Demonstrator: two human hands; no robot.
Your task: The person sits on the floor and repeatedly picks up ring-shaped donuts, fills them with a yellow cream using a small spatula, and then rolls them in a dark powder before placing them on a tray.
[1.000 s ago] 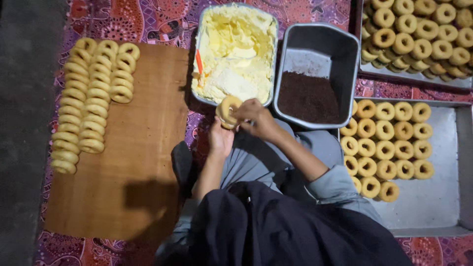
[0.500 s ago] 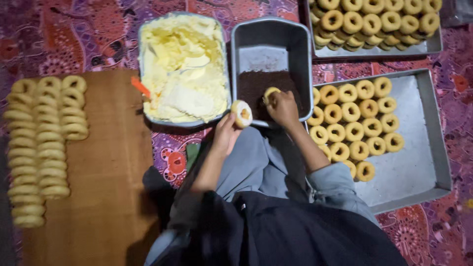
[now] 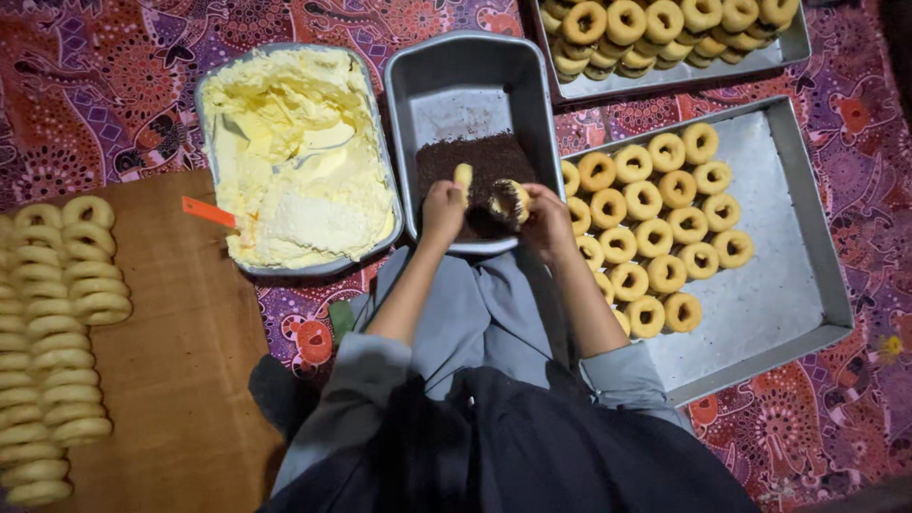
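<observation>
Coating step, to judge by the layout: kneeling over the grey metal pan [image 3: 446, 90], with both hands low above the dark sprinkles [image 3: 480, 157] heaped in its near half. Left hand [image 3: 443, 207] closed round a pale ring [image 3: 463, 178], held edge-on and poking up above the fingers. Right hand [image 3: 548, 214] pinched on a coated ring [image 3: 509, 199], tilted, with its face already speckled dark and hanging just over the sprinkles. Cannot tell whether either piece touches the heap. To the left of the pan, touching it or nearly so, a tub [image 3: 201, 104] of yellow cream [image 3: 294, 142] with an orange-handled spatula [image 3: 209, 212] lying at its near corner. Further left, a wooden board [image 3: 180, 380] carrying plain rings [image 3: 57, 332] stacked on edge in rows. To the right, a large tray [image 3: 779, 247] about half filled with flat-laid rings [image 3: 646, 199], its near and right parts bare; behind it, another tray [image 3: 665, 84] piled full. All set on a patterned cloth [image 3: 95, 85]. Likely about midway through one piece: one face dressed, sprinkles still to be pressed on or shaken off. For the next move, probably a gentle grip by the rim only, a level carry so as not to shed topping, and a set-down in the bare part of the large tray, clear of its neighbours.
</observation>
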